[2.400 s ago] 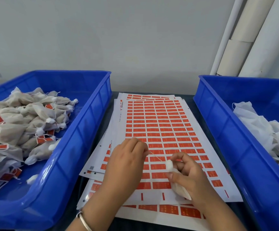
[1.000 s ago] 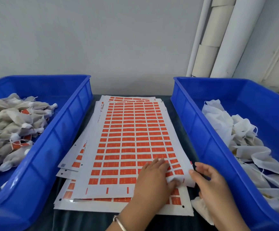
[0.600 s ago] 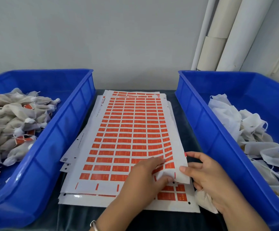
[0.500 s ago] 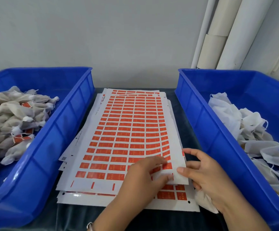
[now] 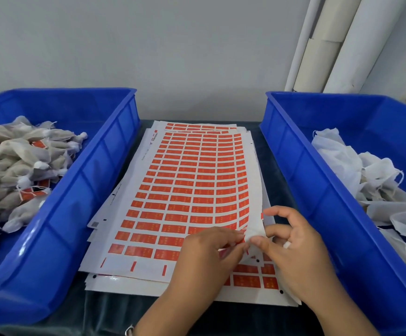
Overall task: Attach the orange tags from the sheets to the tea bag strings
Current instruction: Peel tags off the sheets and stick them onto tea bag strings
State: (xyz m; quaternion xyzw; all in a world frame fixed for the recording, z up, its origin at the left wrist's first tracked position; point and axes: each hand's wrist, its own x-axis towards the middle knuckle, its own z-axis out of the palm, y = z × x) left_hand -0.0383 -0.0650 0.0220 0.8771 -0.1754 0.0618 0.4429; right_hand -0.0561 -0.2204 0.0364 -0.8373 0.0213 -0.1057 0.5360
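I see my right hand pinching the top sheet corner upward so my left hand can pinch an orange tag loose.

Sheets: white stack at frame centre, fanned slightly, lying flat on the bench. Top sheet carries a grid of orange tags; its lower right corner is lifted and curled. Tagged tea bags: greyish, filled, heaped at left of frame, some showing orange tags. Untagged bags: white, crumpled, strings loose, piled at right of frame.
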